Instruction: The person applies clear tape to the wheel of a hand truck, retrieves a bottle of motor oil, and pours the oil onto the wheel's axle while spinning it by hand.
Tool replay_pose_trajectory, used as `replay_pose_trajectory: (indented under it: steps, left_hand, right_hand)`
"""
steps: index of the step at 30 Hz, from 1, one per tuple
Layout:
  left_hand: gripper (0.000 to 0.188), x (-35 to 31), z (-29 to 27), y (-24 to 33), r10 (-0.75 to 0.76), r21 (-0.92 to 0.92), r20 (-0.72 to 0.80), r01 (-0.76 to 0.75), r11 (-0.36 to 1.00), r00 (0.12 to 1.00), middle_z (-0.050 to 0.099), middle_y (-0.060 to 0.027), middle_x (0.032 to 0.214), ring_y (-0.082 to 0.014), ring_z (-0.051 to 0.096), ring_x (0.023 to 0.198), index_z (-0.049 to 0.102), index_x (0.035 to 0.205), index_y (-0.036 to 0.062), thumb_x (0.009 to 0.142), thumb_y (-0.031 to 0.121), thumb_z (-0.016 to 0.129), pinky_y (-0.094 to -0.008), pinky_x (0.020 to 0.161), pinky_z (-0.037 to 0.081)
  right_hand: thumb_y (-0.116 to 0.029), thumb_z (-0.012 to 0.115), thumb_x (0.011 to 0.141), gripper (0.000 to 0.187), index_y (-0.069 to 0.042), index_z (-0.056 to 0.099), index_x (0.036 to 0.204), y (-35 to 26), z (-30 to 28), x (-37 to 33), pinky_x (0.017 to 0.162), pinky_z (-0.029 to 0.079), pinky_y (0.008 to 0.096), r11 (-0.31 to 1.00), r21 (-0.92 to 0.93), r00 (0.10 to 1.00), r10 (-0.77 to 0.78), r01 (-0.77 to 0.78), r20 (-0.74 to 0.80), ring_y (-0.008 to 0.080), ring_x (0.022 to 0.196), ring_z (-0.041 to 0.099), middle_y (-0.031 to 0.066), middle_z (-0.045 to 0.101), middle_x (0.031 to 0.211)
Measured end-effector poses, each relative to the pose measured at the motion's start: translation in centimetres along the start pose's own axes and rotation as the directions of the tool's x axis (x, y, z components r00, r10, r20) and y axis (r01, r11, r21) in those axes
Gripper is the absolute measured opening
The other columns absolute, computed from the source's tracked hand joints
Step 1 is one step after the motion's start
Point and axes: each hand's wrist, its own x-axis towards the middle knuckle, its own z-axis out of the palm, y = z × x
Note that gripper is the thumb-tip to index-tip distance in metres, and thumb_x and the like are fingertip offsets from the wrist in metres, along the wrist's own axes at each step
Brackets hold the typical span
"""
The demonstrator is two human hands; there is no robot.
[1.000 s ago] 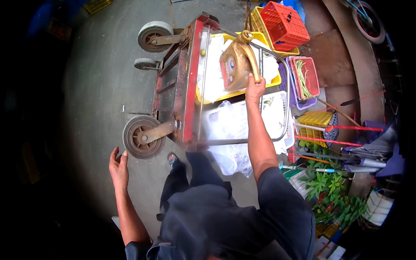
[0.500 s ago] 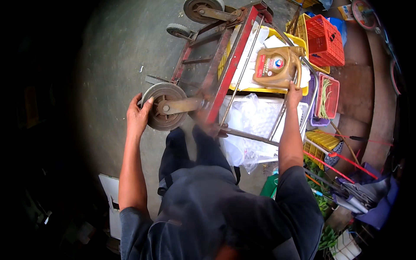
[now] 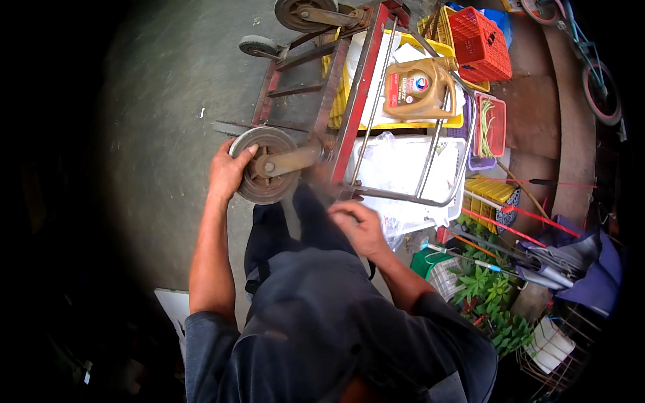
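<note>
Gripping the cart's near wheel (image 3: 259, 178) with the left hand (image 3: 227, 168): thumb on its face, fingers wrapped behind the rim. Right hand (image 3: 363, 228) is loosely half-curled by the near end of the tipped cart (image 3: 363, 94); it's a bit blurry, so can't tell if it touches the frame or holds anything. Elbow room's mostly left, where grey floor (image 3: 168, 148) stretches past the wheels. Right side's tight: red basket (image 3: 480, 43), long green pods (image 3: 486, 127) in a pink bin, leafy plants (image 3: 487, 289).

Cart's chipped red metal with a bent tubular rail (image 3: 403, 197). Wheel has a worn grey tyre, a rusty spoked hub and a flat brownish bracket (image 3: 294, 162). Glossy gold plastic jug (image 3: 411, 94) sits over the yellow crate (image 3: 403, 125), just beyond the white crate (image 3: 443, 215).

Half a second ago the right hand was on the jug's handle; now it's well apart from it, nearer the body. Left thumb's further in on the wheel.
</note>
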Motion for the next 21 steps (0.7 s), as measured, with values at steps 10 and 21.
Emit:
replay_pose_trajectory:
  steps: [10, 21]
  left_hand:
    - [0.067, 0.0, -0.2, 0.0, 0.057, 0.058, -0.006, -0.057, 0.997, 0.998, 0.068, -0.0267, 0.106, -0.0329, 0.067, 0.100, 0.058, 0.121, -0.0090, 0.079, 0.041, 0.073, -0.0390, 0.087, 0.051]
    - [0.067, 0.9, -0.5, 0.6, 0.085, 0.163, 0.082, -0.097, 0.982, 0.993, 0.068, -0.0269, 0.105, -0.0346, 0.067, 0.101, 0.057, 0.122, -0.0088, 0.079, 0.041, 0.072, -0.0398, 0.087, 0.051]
  right_hand:
    - [-0.036, 0.064, 0.094, 0.049, -0.013, 0.048, 0.133, 9.3, 13.9, 8.6, 0.085, 0.049, 0.0426, 0.358, 0.875, 0.924, 0.318, -0.325, 0.213, 0.0223, 0.115, 0.057, 0.0052, 0.058, 0.129]
    - [-0.033, 0.064, 0.094, 0.048, -0.012, 0.047, 0.134, 8.7, 15.3, 8.5, 0.082, 0.051, 0.0419, 0.328, 0.922, 0.964, 0.228, -0.208, 0.136, 0.0235, 0.114, 0.058, 0.0064, 0.057, 0.129]
